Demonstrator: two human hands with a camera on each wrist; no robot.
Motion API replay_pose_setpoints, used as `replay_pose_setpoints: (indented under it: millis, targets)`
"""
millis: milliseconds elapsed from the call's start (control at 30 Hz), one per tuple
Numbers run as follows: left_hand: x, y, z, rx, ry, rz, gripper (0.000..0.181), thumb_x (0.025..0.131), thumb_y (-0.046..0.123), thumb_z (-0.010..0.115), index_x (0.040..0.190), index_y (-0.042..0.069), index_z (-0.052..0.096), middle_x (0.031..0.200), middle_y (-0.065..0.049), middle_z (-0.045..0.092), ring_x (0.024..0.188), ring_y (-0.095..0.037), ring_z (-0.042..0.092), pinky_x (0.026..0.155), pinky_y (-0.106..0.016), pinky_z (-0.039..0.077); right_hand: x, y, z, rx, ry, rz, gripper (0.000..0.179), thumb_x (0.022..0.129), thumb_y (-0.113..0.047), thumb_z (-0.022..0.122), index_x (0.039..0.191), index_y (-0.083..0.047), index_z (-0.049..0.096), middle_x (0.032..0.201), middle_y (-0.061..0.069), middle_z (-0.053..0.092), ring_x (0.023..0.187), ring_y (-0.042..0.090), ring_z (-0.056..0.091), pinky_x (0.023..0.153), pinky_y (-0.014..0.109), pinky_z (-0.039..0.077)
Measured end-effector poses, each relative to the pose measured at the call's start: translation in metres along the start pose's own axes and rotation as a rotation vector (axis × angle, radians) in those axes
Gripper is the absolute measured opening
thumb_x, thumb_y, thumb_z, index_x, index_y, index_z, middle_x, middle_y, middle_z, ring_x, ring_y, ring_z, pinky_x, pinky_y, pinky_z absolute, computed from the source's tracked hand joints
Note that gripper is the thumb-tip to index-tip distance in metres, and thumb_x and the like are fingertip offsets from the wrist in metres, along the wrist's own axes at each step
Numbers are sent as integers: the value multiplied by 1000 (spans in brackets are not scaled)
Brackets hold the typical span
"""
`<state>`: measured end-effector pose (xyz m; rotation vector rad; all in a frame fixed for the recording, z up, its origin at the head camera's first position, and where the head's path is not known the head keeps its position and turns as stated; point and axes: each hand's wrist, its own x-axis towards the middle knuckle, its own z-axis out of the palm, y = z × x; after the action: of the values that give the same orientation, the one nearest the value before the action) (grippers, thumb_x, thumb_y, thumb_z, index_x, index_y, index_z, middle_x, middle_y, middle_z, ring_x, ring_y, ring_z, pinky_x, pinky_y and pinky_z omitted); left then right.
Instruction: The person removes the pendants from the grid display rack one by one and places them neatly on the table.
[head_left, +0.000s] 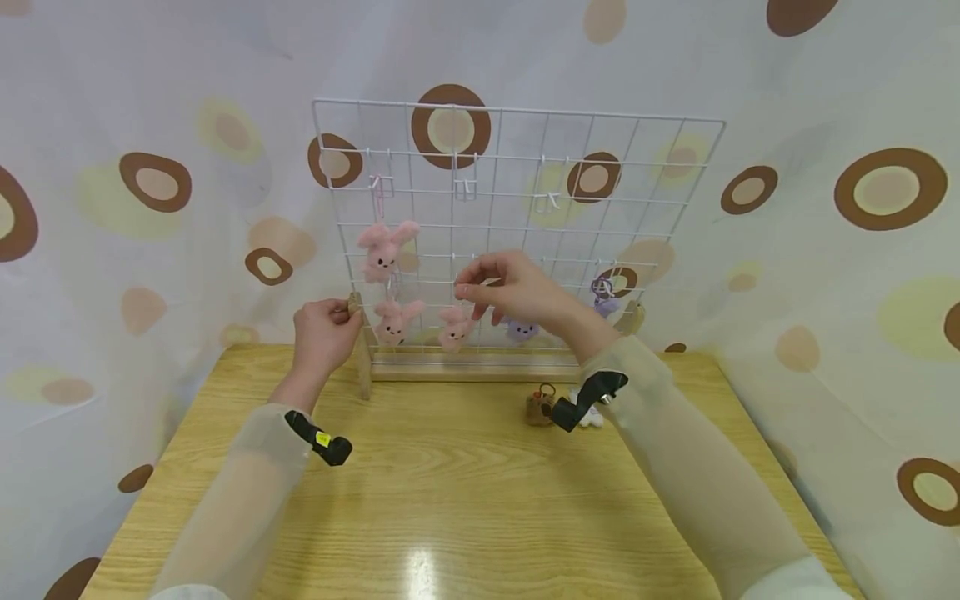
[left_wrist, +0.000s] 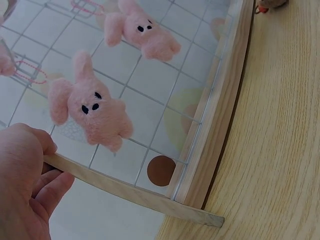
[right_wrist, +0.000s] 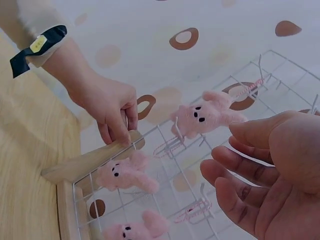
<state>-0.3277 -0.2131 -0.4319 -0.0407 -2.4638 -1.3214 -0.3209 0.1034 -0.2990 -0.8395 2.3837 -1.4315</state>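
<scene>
My left hand (head_left: 324,333) grips the wooden side post (left_wrist: 135,192) of a white wire grid rack (head_left: 517,110), thumb on one face and fingers behind. In front of the rack, my right hand (right_wrist: 270,175) has loosely bent fingers with nothing between them. It is nearest a pink plush bunny keychain (head_left: 454,328) hanging in the lower row. Another pink plush bunny (left_wrist: 95,107) hangs to its left, close to the left hand, and a third pink bunny (right_wrist: 202,116) hangs above that one. Partly behind the right hand is a purple plush (head_left: 522,330).
White hooks (head_left: 465,188) stick out from the upper part of the grid. At right hangs another purple plush (head_left: 606,307) on a purple chain. A brown plush keychain (head_left: 538,408) and a white plush (head_left: 591,417) lie on the wooden table (head_left: 420,483). A patterned sheet (head_left: 810,275) stands behind.
</scene>
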Motion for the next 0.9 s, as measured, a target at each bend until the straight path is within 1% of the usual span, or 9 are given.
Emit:
replay_pose_setpoints:
  millis: [167,333,433,533,567,667,767,833,900]
  targets:
    - [1,-1,-2,-6,3,3,31,102,14,69,119,-11,74,105,-27,76,98,-36,77,81,-51,63,16,-10,3,-12,-1,-24,23,105,-19,69,117,1,72,109,12,71,86,31,73,63,39,59]
    - [2,-2,-3,-7,7,-3,30,102,14,69,118,-11,74,105,-26,76,98,-36,77,81,-50,63,29,-18,6,0,27,0,23,105,-21,69,118,-2,73,114,15,70,88,30,73,64,36,59]
    - [2,-2,-4,-11,1,-17,32,102,14,68,121,-11,74,107,-26,76,100,-36,77,82,-50,63,37,-23,10,7,51,10,24,105,-22,69,120,-4,73,117,13,70,90,28,73,66,35,59]
    - [3,-2,-6,-15,0,-14,32,102,14,68,121,-11,73,108,-27,76,101,-37,76,83,-50,63,45,-29,16,13,78,-2,25,106,-22,68,122,-4,73,120,9,69,91,27,73,66,36,59]
    - [3,-2,-6,-18,0,-12,32,102,14,69,121,-11,73,108,-27,76,101,-37,76,83,-50,63,48,-31,18,16,87,-8,26,106,-22,68,124,-4,73,120,6,70,91,26,74,67,38,60]
    - [3,-2,-6,-17,3,-4,30,102,13,69,119,-11,74,106,-27,76,99,-37,77,82,-49,63,56,-37,25,33,107,-31,28,105,-22,69,128,-6,72,122,3,71,93,25,75,72,46,61]
    - [3,-3,-4,-16,0,-9,29,102,13,69,118,-10,75,105,-26,76,97,-35,77,80,-49,63,64,-44,34,33,123,-56,31,105,-22,70,131,-7,71,123,3,71,93,24,76,74,49,62]
    - [2,-3,-3,-23,-9,-15,28,102,13,69,117,-9,75,105,-25,77,95,-35,77,79,-49,64,68,-48,39,27,146,-65,33,105,-22,70,133,-6,69,124,4,70,91,23,75,72,46,62]
    - [1,-3,-1,-27,-16,-12,27,102,13,70,116,-9,75,104,-25,77,95,-34,78,78,-48,64,72,-53,43,26,187,-64,35,105,-21,69,135,-4,67,126,4,68,89,22,75,69,42,62]
